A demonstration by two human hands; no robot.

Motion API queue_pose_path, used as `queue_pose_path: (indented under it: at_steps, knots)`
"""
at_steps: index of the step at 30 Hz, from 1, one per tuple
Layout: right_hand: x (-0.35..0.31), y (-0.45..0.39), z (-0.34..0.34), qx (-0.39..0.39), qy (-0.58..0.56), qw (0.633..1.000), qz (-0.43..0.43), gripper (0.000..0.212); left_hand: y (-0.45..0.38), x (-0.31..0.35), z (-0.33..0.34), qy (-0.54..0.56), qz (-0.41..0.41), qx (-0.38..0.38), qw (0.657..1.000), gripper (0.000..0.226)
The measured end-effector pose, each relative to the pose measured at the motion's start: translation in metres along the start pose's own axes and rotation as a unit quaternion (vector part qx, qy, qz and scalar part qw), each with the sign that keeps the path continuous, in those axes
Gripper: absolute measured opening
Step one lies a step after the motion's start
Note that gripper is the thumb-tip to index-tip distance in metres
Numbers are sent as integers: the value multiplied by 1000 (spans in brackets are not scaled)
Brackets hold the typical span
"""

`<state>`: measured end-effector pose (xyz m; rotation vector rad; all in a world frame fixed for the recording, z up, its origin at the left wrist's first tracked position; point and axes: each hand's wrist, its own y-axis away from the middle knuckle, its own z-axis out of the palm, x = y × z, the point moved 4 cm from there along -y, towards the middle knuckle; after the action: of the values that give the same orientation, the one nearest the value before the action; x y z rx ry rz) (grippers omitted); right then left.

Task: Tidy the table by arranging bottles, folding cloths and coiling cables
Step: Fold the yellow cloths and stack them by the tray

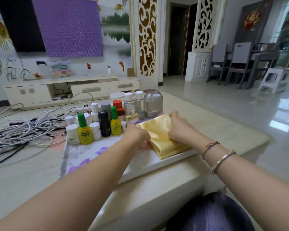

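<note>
A folded yellow satin cloth (162, 135) lies on the right end of a white tray (157, 164) with a purple flower print. My left hand (137, 135) grips the cloth's left edge with curled fingers. My right hand (178, 127) holds its right side, fingers curled over the far corner. Several bottles (105, 120) stand grouped upright on the tray behind and to the left of the cloth, among them two yellow ones with green caps. A tangle of white and black cables (22, 130) sprawls over the table's left part.
The cream table (157, 189) has its rounded edge close to me. A clear domed container (152, 104) stands behind the cloth. Beyond are a TV cabinet (70, 89), a carved screen, chairs and a white stool (275, 79) on a shiny floor.
</note>
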<state>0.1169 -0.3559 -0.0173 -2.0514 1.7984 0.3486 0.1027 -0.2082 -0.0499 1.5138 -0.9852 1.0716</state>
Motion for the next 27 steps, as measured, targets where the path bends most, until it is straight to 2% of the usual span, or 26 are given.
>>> queue_pose_path:
  at_steps: [6, 11, 15, 18, 24, 27]
  knots:
    - [-2, 9, -5, 6, 16, 1000, 3, 46, 2, -1, -1, -41, 16, -6, 999, 37]
    - [-17, 28, -18, 45, 13, 999, -16, 50, 15, 5, -11, -68, 50, -16, 996, 49]
    - [-48, 42, -24, 64, -36, 994, -80, 46, 39, 14, -47, -87, 55, 10, 995, 32]
    - [-102, 56, -12, 40, -96, 982, -159, 44, 68, 15, -108, -97, 81, 53, 991, 19]
    - [-226, 79, 47, -37, -175, 947, -267, 31, 134, -4, -244, -150, 114, 177, 966, 16]
    - [-293, 94, 88, -91, -195, 926, -312, 27, 178, -25, -321, -241, 120, 268, 925, 18]
